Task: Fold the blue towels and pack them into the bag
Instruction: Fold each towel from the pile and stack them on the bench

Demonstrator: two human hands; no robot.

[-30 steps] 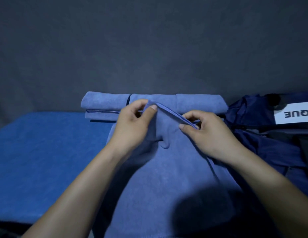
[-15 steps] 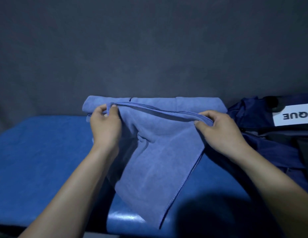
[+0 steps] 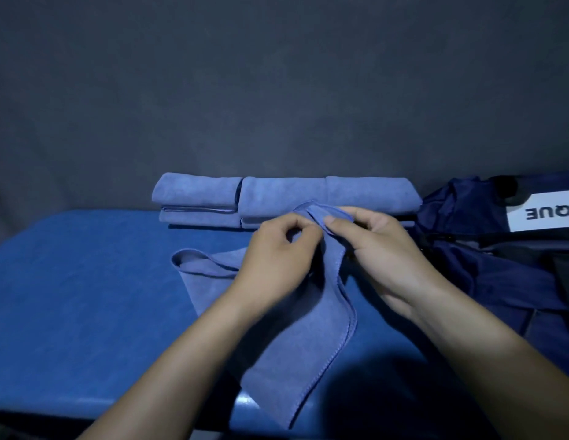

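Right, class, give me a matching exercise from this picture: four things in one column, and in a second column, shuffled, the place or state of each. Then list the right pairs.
Things
1. loose towel
2. folded towels
3. dark blue bag
4. white label

Places or states
A. stacked at the far edge of the table
B. on the bag, its letters upside down
C. pinched by the left hand and the right hand
D. lying at the right of the table

Pairs: 1-C, 2-A, 3-D, 4-B
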